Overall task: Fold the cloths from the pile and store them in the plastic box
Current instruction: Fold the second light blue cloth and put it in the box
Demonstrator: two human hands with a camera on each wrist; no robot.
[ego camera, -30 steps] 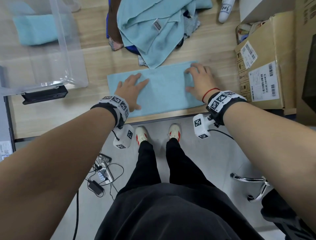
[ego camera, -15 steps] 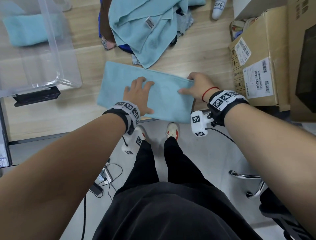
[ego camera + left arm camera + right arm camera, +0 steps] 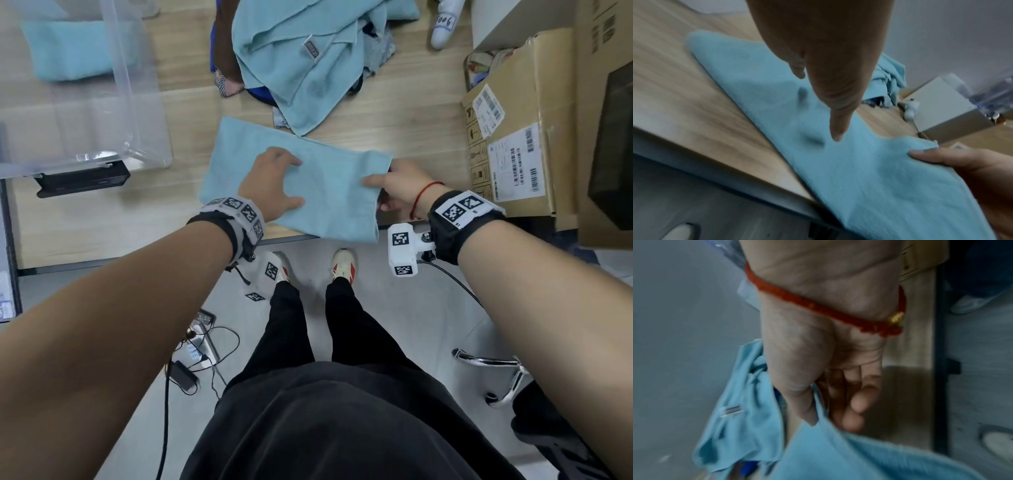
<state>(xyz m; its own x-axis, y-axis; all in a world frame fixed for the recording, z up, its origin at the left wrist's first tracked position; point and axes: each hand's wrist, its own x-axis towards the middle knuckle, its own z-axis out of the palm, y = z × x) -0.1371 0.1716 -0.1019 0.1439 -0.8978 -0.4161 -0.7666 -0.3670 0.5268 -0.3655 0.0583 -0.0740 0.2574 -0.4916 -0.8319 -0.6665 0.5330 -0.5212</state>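
A folded light-blue cloth [image 3: 322,181] lies at the front edge of the wooden table [image 3: 394,113], its near right corner hanging over the edge. My left hand [image 3: 274,185] rests on its middle with the fingers spread and lightly bent [image 3: 835,113]. My right hand [image 3: 394,190] pinches the cloth's right end, thumb on top and fingers underneath [image 3: 838,410]. The pile of cloths [image 3: 308,61] sits behind it. The clear plastic box [image 3: 137,102] stands at the left with a folded blue cloth [image 3: 68,51] inside.
Cardboard boxes [image 3: 513,137] crowd the table's right end. A black flat device [image 3: 82,178] lies beside the plastic box. A white object [image 3: 445,24] stands at the back. Below the edge are the floor, cables [image 3: 195,356] and a chair base [image 3: 496,377].
The cloth has slid left and turned askew on the table. My right hand went from lying flat on its right end to pinching and lifting that end. My left hand moved toward the middle.
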